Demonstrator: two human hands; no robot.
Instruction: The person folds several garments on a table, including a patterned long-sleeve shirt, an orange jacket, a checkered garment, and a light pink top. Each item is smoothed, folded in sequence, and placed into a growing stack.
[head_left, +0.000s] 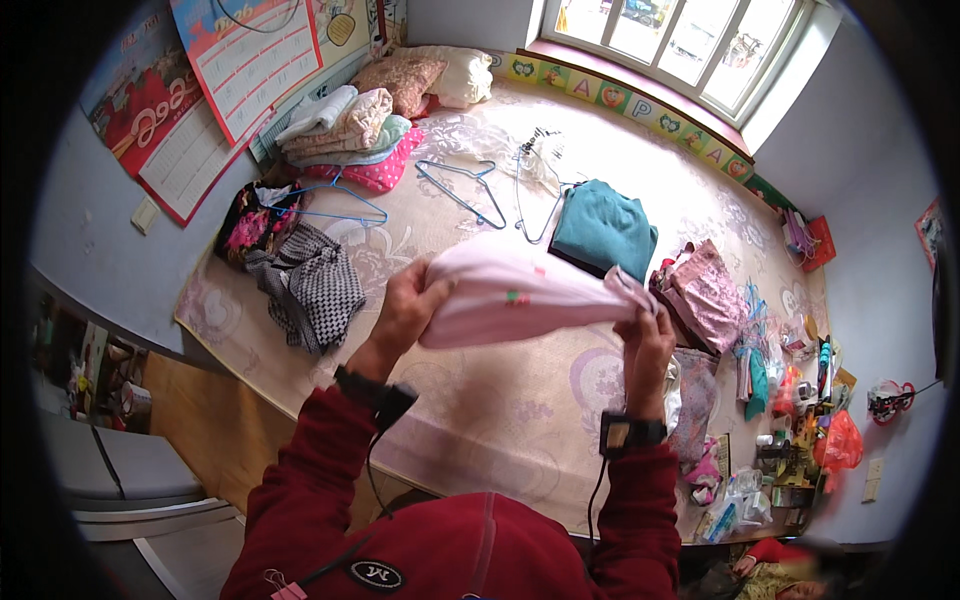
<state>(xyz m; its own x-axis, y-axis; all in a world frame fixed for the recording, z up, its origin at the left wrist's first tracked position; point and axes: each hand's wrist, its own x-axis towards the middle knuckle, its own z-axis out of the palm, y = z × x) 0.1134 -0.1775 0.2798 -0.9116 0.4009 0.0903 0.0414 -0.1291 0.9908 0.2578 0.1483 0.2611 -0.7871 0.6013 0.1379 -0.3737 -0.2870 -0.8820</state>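
Observation:
A light pink garment (517, 300) with small red and green marks is stretched in the air between my hands, partly blurred. My left hand (412, 304) grips its left end. At the other end, my right hand (646, 330) pinches a bunched edge. Behind the garment lies a folded teal garment (606, 229) on a dark one. Blue plastic hangers (472, 176) lie on the patterned bed cover (465, 405). To the left is a black-and-white checked garment (319, 285) beside a dark floral cloth (251, 225). Folded pink patterned clothes (705, 296) lie right of the teal garment.
Folded bedding (345, 135) and pillows (450, 75) are piled at the back left, below wall calendars. Bottles, plastic bags (840, 442) and small boxes crowd the right edge. A window (675, 37) is at the back. Another person (772, 562) is partly visible at lower right.

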